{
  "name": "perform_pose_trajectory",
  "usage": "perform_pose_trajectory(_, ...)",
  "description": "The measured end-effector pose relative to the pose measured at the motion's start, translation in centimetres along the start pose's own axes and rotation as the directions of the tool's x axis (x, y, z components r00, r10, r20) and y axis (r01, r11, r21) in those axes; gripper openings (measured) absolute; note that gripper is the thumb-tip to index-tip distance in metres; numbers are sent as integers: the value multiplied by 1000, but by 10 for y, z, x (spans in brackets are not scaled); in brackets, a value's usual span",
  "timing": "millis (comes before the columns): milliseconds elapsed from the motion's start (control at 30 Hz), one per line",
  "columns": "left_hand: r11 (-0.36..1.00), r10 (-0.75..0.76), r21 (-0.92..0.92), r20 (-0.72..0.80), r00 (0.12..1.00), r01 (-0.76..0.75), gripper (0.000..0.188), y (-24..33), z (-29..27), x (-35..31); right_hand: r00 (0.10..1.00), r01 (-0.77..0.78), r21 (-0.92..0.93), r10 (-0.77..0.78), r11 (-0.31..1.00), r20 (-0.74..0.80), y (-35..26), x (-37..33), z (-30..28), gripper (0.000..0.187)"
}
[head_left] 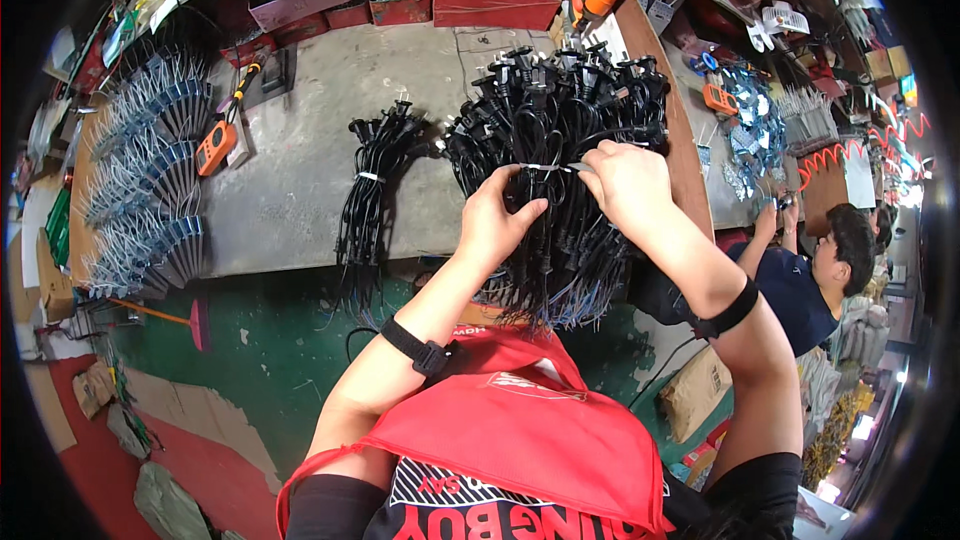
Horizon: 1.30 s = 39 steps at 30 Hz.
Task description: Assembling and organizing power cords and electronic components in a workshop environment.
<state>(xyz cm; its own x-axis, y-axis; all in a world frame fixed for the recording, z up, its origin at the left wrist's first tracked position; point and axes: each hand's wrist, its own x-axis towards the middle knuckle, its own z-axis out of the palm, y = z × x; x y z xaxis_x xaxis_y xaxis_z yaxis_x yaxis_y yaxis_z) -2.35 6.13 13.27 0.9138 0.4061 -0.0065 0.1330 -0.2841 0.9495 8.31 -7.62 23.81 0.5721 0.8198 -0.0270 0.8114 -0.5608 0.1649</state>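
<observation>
In front of me, at the table's near edge, lies a bundle of black power cords [537, 135] with its plugs pointing away and its wire ends hanging toward me. A thin white tie [541, 168] crosses the bundle. My left hand [493, 223] grips the bundle's left side, its index fingertip by the tie and its thumb across the cords. On the other side, my right hand [630, 183] is closed in a pinch at the tie's right end. Next to this, a large heap of similar cords [608, 90] spreads back and right. A tied cord bundle [370, 177] lies separately to the left.
Metal-legged blue parts [150, 180] stand in rows at the far left, beside an orange-and-grey meter [213, 148]. Red bins [495, 8] line the back of the grey table [300, 230]. Past a wooden divider [690, 170], a co-worker [800, 285] sits at the right.
</observation>
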Motion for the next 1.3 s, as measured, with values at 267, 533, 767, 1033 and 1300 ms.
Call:
perform_pose_trajectory(267, 1000, -23, -9, -30, 999, 22, 50, 9, 6, -1, 999, -32, 178, 37, 983, -26, -10, 6, 0, 17)
perform_pose_trajectory(533, 999, -36, -29, -58, 998, 35, 48, 8, 11, 0, 999, -34, 160, 33, 987, 10, -8, 9, 5, 14)
perform_pose_trajectory(767, 1000, 15, -11, -37, 999, -16, 66, 17, 14, 7, 890, -380, 582, 455, 719, 19, 19, -27, 15, 39)
perform_pose_trajectory(1033, 990, -61, -130, 25, 998, 63, 55, 44, 29, 9, 695, -248, 737, 646, 629, -317, 33, 14, 59, 34)
perform_pose_trajectory(1300, 982, 29, 187, -226, 974, 14, 45, 3, 23, 16, 786, -434, 575, 603, 693, -134, 20, 40, 33, 27)
